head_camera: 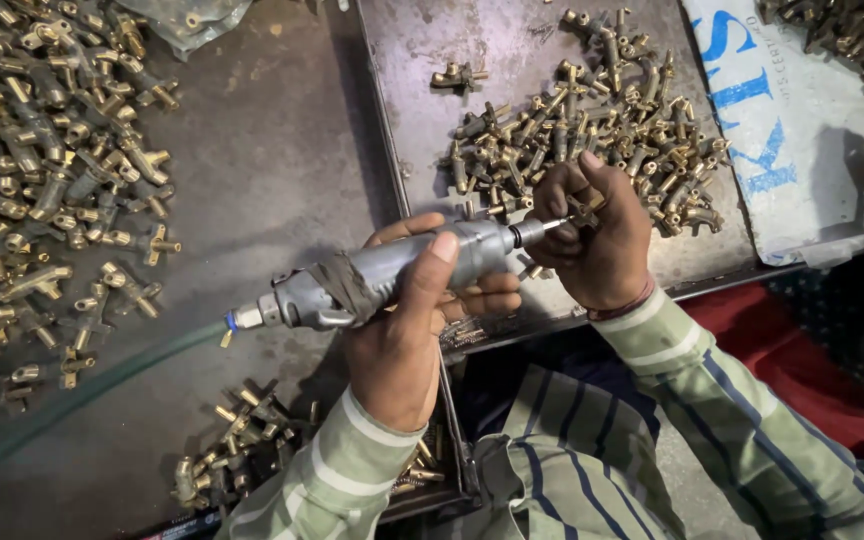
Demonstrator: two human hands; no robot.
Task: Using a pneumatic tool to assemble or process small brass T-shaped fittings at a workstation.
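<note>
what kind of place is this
Probably a small metalworking or fittings workshop. Heaps of small brass valve fittings lie on a steel tray, and the left hand holds a hose-fed pneumatic hand tool against a fitting pinched in the right hand.

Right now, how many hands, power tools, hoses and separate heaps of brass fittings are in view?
Hands: 2, left hand on the tool, right hand pinching a brass fitting
Grey air tool: 1
Green hose: 1
Heaps of brass fittings: 4, left heap, tray heap, bottom heap, top-right heap
Total: 8
</note>
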